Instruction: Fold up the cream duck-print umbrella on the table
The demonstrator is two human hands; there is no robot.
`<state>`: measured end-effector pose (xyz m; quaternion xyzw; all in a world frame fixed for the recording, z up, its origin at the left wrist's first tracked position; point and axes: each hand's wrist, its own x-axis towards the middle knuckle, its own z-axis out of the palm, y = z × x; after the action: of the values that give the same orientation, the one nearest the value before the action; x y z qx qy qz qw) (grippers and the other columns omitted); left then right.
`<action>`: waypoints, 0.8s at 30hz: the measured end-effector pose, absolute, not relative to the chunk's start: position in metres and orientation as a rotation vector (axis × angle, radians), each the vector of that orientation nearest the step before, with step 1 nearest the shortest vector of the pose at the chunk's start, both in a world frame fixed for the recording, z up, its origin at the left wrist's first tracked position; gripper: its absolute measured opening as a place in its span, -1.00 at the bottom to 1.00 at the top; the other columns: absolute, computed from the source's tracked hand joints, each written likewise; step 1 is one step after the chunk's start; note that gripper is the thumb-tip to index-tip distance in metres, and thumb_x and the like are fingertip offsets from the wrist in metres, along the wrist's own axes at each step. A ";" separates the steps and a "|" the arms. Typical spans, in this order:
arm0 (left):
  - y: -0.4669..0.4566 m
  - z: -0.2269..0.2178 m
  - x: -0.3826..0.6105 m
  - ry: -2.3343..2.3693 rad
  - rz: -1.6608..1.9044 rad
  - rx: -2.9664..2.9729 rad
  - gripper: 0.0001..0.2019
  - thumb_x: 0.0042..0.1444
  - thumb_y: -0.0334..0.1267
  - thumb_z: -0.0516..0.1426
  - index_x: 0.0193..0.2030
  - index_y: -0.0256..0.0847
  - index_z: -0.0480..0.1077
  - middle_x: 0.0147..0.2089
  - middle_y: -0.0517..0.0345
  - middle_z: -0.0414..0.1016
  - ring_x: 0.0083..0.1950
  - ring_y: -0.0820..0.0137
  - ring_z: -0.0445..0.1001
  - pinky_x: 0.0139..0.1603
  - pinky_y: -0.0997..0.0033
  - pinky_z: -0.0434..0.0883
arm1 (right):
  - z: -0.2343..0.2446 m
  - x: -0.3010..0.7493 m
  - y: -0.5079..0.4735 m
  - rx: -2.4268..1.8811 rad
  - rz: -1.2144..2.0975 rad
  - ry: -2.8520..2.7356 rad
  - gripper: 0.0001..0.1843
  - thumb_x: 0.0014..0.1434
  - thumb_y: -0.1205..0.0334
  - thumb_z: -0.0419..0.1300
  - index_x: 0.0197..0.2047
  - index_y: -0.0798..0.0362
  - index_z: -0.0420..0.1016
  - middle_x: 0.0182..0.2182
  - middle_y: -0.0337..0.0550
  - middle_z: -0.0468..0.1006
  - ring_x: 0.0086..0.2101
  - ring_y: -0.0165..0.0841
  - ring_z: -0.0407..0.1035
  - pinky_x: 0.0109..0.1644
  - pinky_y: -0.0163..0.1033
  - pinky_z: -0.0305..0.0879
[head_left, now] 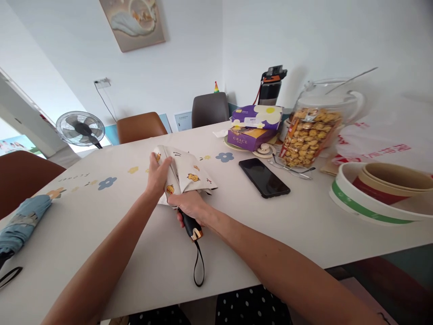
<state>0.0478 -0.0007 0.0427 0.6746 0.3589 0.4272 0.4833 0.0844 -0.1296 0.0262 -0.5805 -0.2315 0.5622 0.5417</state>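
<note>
A white folding umbrella (194, 169) with yellow cartoon figures is between my hands above the table. Its canopy is collapsed, with loose folds spreading to the right. My left hand (158, 175) is closed around the canopy's left side, thumb on the near face. Lower down, my right hand (192, 205) grips the canopy's base just above the black handle (190, 224); some of its fingers are hidden beneath. A black wrist strap hangs from the handle's end. At the far left lies a light blue folded umbrella (29, 219), apart from both hands.
On the white table (264, 241), a black phone (264, 177) lies right of the umbrella. Beyond it are glasses (296, 170), purple boxes (252, 137), a snack bag (309, 135), a glass pitcher (329, 97) and paper bowls (368, 198). Chairs and a fan (81, 128) stand behind.
</note>
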 end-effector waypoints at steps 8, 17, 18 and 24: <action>0.006 0.051 0.041 0.600 0.705 1.130 -0.56 -0.09 0.01 0.15 -0.11 -0.22 0.38 -0.26 -0.02 0.50 -0.20 0.15 0.47 -0.13 0.14 0.44 | 0.029 0.091 -0.133 -1.278 1.392 -0.708 -0.84 -0.09 0.25 0.16 -0.52 0.05 0.19 -0.77 -0.36 0.20 -0.75 -0.49 0.12 -0.76 -0.37 0.17; -0.005 0.041 0.041 0.568 0.773 1.266 -0.23 -0.05 0.39 -0.28 -0.10 -0.18 0.39 -0.28 -0.01 0.50 -0.10 0.14 0.43 -0.13 0.15 0.40 | 0.032 0.091 -0.135 -0.829 1.513 -0.730 -0.84 -0.03 0.23 0.16 -0.46 0.08 0.23 -0.64 -0.36 0.23 -0.75 -0.58 0.04 -0.76 -0.42 0.09; -0.004 0.042 0.042 0.585 0.772 1.272 -0.25 -0.04 0.37 -0.26 -0.10 -0.18 0.39 -0.28 -0.01 0.50 -0.11 0.14 0.43 -0.13 0.15 0.40 | 0.031 0.091 -0.134 -0.804 1.526 -0.727 -0.85 -0.02 0.23 0.16 -0.45 0.08 0.24 -0.63 -0.35 0.24 -0.74 -0.58 0.04 -0.75 -0.42 0.09; 0.001 0.061 0.040 0.540 0.713 1.250 -0.45 -0.04 0.18 -0.04 -0.13 -0.23 0.39 -0.25 -0.03 0.51 -0.13 0.06 0.43 -0.17 0.06 0.40 | 0.029 0.089 -0.134 -0.786 1.529 -0.745 -0.73 -0.03 0.14 0.21 -0.31 0.09 0.26 -0.47 -0.24 0.41 -0.72 -0.57 0.11 -0.71 -0.38 0.20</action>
<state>0.0403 0.0005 0.0611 0.5651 0.2443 0.3226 0.7189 0.0886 -0.1341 0.0295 -0.3380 -0.3202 0.6574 0.5925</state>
